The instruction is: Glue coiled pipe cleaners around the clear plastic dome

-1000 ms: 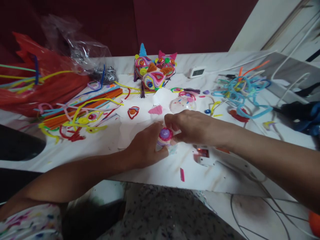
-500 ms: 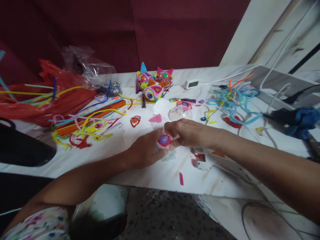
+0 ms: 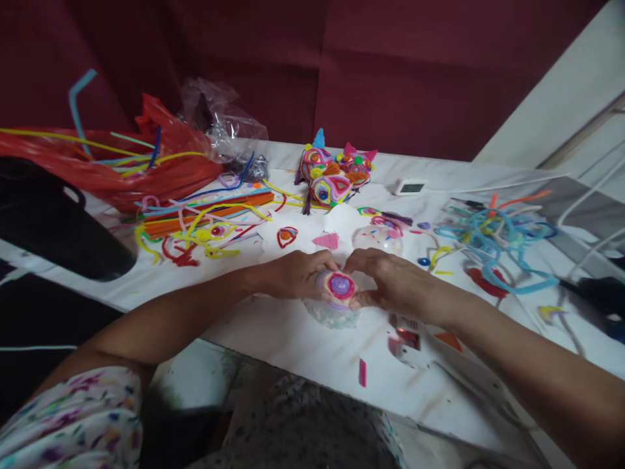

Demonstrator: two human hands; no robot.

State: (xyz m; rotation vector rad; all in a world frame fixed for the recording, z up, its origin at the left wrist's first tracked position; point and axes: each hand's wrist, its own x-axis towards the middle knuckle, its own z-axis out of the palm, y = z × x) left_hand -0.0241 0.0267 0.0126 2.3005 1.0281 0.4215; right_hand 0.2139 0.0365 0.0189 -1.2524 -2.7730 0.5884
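My left hand [image 3: 297,275] and my right hand [image 3: 393,279] meet at the middle of the table. Between their closed fingers is a round fuzzy piece [image 3: 340,286], with a purple centre, a pink ring and a pale outer edge. Just beneath it a clear plastic dome [image 3: 333,318] shows in part; whether the piece touches the dome, I cannot tell. Behind my hands lie a pink fuzzy triangle [image 3: 327,241], a red-edged eye shape [image 3: 287,236] and another clear dome [image 3: 378,242] with coloured specks.
Colourful fuzzy animal heads [image 3: 332,176] stand at the back beside a small display [image 3: 411,187]. Pipe cleaners [image 3: 209,218] and a red bag [image 3: 180,163] fill the left, near a black tumbler [image 3: 63,221]. A white device [image 3: 407,352], a pink strip [image 3: 362,372] and tangled blue stems [image 3: 527,283] lie right.
The view has swung left, so the table appears shifted right. My hands have turned the round piece more toward me, and more of the clear dome below shows.
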